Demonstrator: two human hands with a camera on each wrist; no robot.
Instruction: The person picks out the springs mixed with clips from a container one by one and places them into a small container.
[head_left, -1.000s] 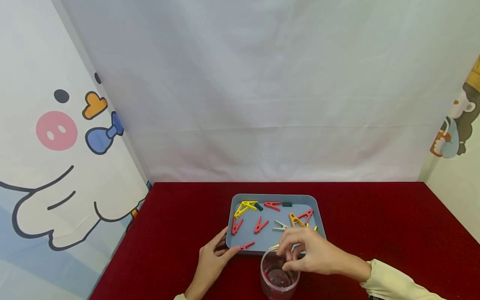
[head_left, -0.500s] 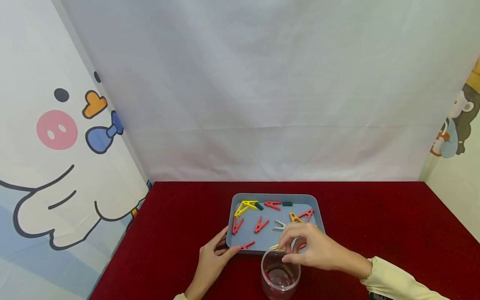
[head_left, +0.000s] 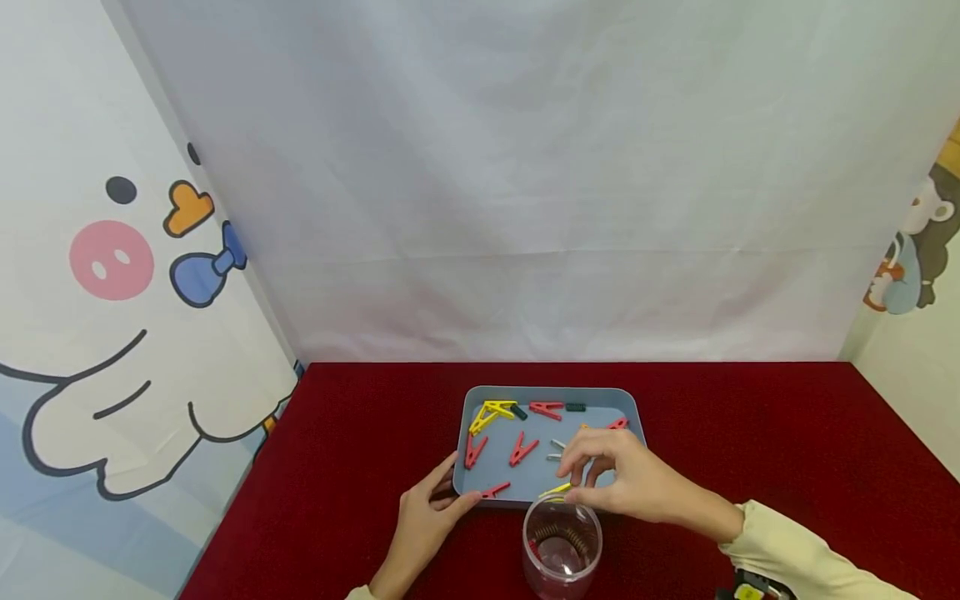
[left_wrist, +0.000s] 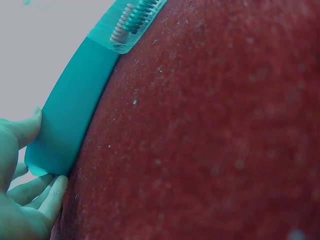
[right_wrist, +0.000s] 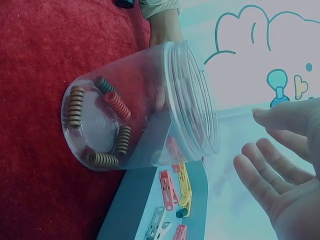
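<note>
My left hand point(head_left: 426, 521) holds the front left corner of a blue-grey tray point(head_left: 551, 392), thumb and fingers on either side of that corner in the left wrist view. Red clothes pegs point(head_left: 522, 448), yellow pegs point(head_left: 491, 414), a light grey peg and dark green coil springs point(head_left: 575, 407) lie in the tray. Before it stands a clear plastic jar point(head_left: 561, 577). Inside are several brown springs point(right_wrist: 75, 107), a red spring point(right_wrist: 118, 106) and a green spring point(right_wrist: 103, 84). Just above the jar's mouth, my right hand point(head_left: 630, 475) has loosely bent fingers with nothing between them.
A dark red cloth point(head_left: 360, 442) covers the table under tray and jar. Pale curtains point(head_left: 525, 208) close off the back and sides. A small dark device point(head_left: 757, 586) sits by the right sleeve.
My right hand has lifted from the jar's mouth, up and over the tray's front right. The springs in the jar show more plainly. My left hand stays at the tray's corner.
</note>
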